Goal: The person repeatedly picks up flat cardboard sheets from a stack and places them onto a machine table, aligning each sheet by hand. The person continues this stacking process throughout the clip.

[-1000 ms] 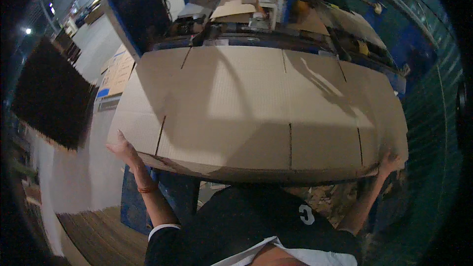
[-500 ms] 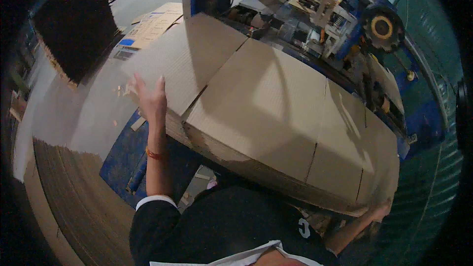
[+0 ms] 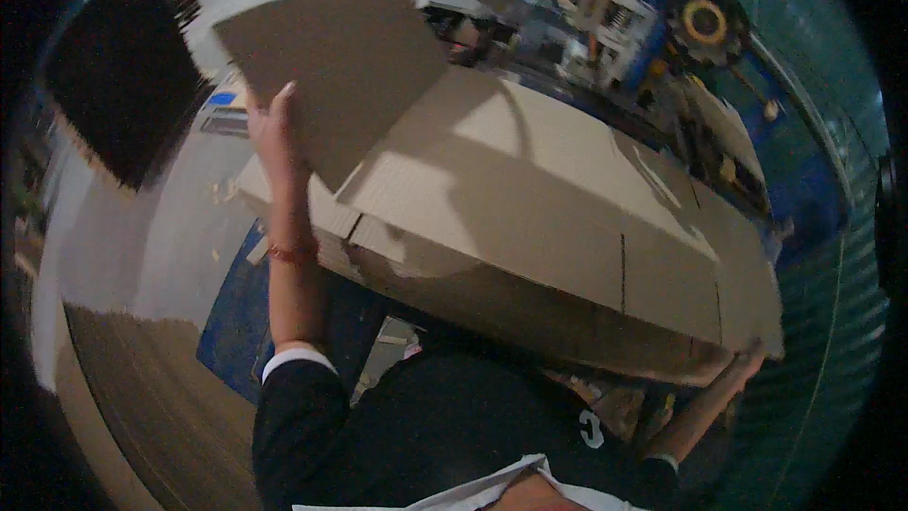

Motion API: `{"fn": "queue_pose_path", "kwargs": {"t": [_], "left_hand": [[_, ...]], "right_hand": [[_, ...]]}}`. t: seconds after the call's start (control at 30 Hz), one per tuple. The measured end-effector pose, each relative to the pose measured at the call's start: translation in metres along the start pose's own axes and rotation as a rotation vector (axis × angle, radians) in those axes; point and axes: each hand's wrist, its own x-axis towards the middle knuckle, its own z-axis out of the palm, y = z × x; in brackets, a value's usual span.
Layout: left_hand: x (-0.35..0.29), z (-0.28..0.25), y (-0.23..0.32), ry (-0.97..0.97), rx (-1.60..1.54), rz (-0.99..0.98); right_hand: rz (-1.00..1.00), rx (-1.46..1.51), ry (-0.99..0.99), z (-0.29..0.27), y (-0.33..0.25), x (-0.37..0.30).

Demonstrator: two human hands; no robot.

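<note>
A long creased cardboard sheet (image 3: 567,213) lies at the top of a stack of cardboard (image 3: 454,312) in front of me. Its left end panel (image 3: 331,66) is bent upward along a crease. My left hand (image 3: 276,137) is closed on the left edge of that raised panel, thumb towards me; the other fingers are partly hidden behind it. At the far right, my right hand (image 3: 747,360) holds the near corner of the same sheet, its fingers small and blurred. Between the sheet and the stack a gap shows along the near side.
Behind the stack stands a blue machine (image 3: 605,24) with a dark round wheel (image 3: 705,24). More stacked cardboard (image 3: 142,397) lies at lower left, beside a blue panel (image 3: 232,322). A dark upright stack (image 3: 123,76) stands at upper left. Green sheeting (image 3: 813,341) hangs on the right.
My left hand has gone from spread beside the stack to gripping the sheet's left panel, now folded up. The sheet's near edge has lifted off the stack; my right hand has risen slightly.
</note>
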Motion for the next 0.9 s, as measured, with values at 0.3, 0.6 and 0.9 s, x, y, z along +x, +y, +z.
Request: {"fn": "queue_pose_path", "kwargs": {"t": [0.3,0.6,0.9], "left_hand": [[-0.092,-0.019,0.040,-0.531,0.452,-0.132],[-0.137,0.023,0.046,-1.479,0.652,0.432],[-0.126,0.052,0.021,-1.388,0.706,0.593]], "right_hand": [[-0.326,-0.755,-0.142,0.057,-0.082,-0.199],[-1.000,-0.796,-1.185,0.120,-0.075,-0.256],[-0.897,-0.875,-1.360,0.156,-0.047,-0.200]]}}
